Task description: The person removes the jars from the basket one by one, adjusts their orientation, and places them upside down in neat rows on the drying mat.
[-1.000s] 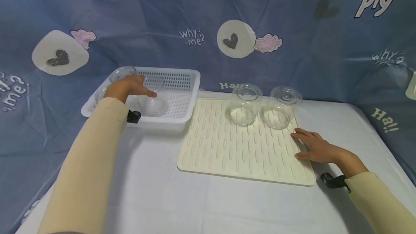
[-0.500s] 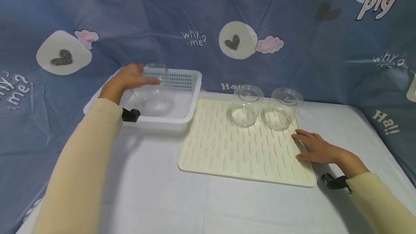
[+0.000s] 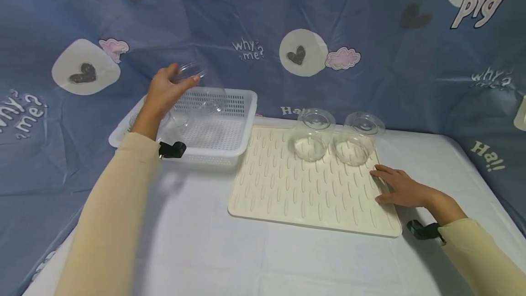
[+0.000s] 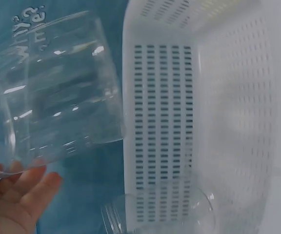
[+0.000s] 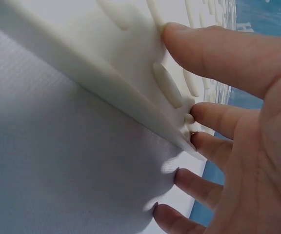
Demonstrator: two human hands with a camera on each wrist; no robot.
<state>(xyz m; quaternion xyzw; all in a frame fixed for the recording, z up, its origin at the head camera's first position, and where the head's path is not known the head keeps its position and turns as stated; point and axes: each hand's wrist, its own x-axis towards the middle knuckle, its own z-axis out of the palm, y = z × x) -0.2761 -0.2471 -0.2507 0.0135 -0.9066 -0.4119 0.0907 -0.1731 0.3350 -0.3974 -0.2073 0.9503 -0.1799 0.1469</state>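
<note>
My left hand (image 3: 164, 88) grips a clear cup (image 4: 62, 87) near one end, thumb and fingers curled around it. The cup hangs tilted above the back of the white perforated basket (image 3: 205, 152). At least one more clear cup (image 4: 179, 209) lies in the basket, partly hidden by my left wrist in the head view. On the right, my right hand (image 3: 402, 189) rests with spread, relaxed fingers at the right edge of the cream ridged mat (image 3: 287, 195). Thumb and some fingertips touch the mat; the others reach the cloth. Two clear cups (image 3: 311, 145) (image 3: 354, 145) stand upside down at the mat's back.
A white cloth (image 3: 246, 255) covers the table under basket and mat. The mat lies just right of the basket. Behind the table hangs a blue printed curtain (image 3: 230, 13). A small black wrist device (image 3: 172, 150) sits at my left cuff, near the basket's front rim.
My left hand has risen from inside the basket, lifting a clear cup up and tilting it. The right hand and the two cups on the mat have stayed put.
</note>
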